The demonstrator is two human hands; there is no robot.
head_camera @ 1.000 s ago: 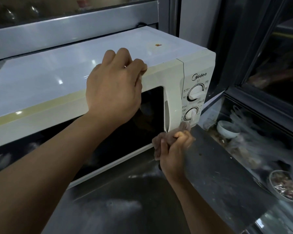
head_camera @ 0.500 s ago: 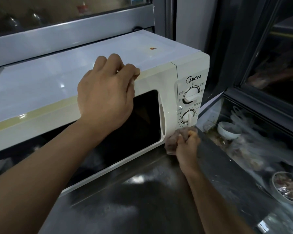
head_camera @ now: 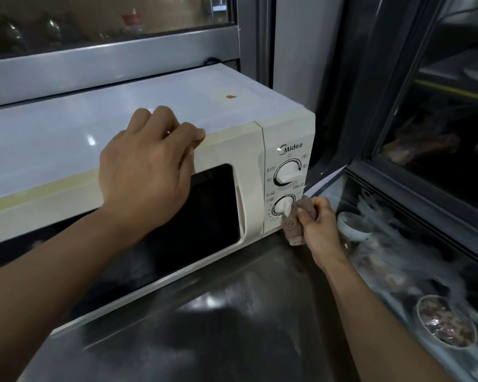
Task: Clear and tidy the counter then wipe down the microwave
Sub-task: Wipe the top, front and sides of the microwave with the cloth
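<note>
Cream Midea microwave [head_camera: 249, 166] across the left and middle of the view, standing on a dark, shiny metal table [head_camera: 232, 326], door closed, black door window facing the camera, control panel at its right end. White top of the microwave glossy, with a small orange-red spot [head_camera: 230, 96] toward the back right. Grey window frame [head_camera: 108, 62] directly behind the microwave. To the right, below the table edge, a glass-topped display case [head_camera: 414, 205] with blurred contents under clear plastic. Left hand [head_camera: 149, 166] laid over the top front edge of the microwave above the door window, fingers bent over the rim onto the top, gripping that edge; thumb hidden. Right hand [head_camera: 318, 224] at the lower right corner of the control panel, fingers curled tight round a bunched brownish cloth [head_camera: 298, 221], the cloth pressed against the panel just beside the lower dial and hanging down almost to the table. Inside the case, a foil-lined round dish [head_camera: 444, 322] of reddish-brown food near the bottom right, and a small white bowl [head_camera: 352, 226] just right of the right hand. On the panel, upper dial [head_camera: 287, 172] under the Midea logo, lower dial [head_camera: 283, 207] below it, its pointer aimed down and to the right toward the cloth.
</note>
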